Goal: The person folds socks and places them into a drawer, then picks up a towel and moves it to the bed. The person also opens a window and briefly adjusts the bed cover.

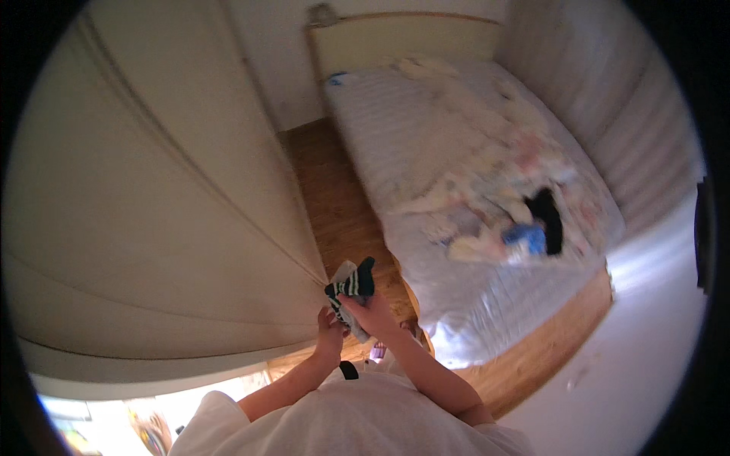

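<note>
A dark sock with pale stripes (356,283) is in my right hand (373,315), bunched together with light grey cloth (358,330) that looks like another sock. The dark end of the striped sock sticks up above my right hand. My left hand (329,340) is at the lower left side of this bundle, fingers bent and partly spread. Its fingertips meet or nearly meet the cloth; whether they pinch it is hard to see.
A tall cream wardrobe (159,228) stands close on my left. To the right is a bed (456,308) with a rumpled floral blanket (485,142), a black garment (548,219) and a blue cloth (527,236). A narrow strip of wooden floor (331,188) runs between them.
</note>
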Demonstrator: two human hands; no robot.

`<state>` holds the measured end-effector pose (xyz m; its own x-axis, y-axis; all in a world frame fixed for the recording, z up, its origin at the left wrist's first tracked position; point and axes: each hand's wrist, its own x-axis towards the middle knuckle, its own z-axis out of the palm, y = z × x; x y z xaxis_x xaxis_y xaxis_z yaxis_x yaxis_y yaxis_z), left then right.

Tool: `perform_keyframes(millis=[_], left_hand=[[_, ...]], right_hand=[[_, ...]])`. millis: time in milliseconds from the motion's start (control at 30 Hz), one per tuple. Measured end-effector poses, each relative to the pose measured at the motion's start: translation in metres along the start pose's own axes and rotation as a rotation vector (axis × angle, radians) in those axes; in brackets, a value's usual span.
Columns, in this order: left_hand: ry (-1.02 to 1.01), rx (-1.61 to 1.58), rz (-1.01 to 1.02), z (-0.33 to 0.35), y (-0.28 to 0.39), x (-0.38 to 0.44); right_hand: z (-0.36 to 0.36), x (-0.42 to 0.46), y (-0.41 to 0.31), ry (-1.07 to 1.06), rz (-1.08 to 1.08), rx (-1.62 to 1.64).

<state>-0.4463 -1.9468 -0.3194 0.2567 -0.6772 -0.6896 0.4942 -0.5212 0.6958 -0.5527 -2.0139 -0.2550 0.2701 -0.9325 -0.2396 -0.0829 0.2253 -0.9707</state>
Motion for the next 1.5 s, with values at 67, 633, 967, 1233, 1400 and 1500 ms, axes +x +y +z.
perform_keyframes(millis=[67,633,967,1233,1400,1500], left_hand=[[0.223,-0.146,-0.024,0.007,-0.007,0.014],[1.199,-0.276,0.646,-0.066,0.140,0.020],[1.291,-0.267,0.585,-0.054,0.166,-0.021],[0.953,-0.097,0.760,-0.066,0.173,0.010],[0.934,-0.085,0.814,-0.053,0.207,0.047],[0.936,-0.006,0.815,-0.048,0.233,0.071]], right_hand=[[0.007,0.040,-0.007,-0.151,-0.077,-0.062],[0.280,0.245,-0.061,-0.283,-0.621,-0.546],[0.285,0.262,-0.074,-0.248,-0.653,-0.481],[0.285,0.330,-0.096,-0.230,-0.454,-0.359],[0.269,0.377,-0.120,-0.300,-0.447,-0.511],[0.258,0.376,-0.133,-0.364,-0.536,-0.438]])
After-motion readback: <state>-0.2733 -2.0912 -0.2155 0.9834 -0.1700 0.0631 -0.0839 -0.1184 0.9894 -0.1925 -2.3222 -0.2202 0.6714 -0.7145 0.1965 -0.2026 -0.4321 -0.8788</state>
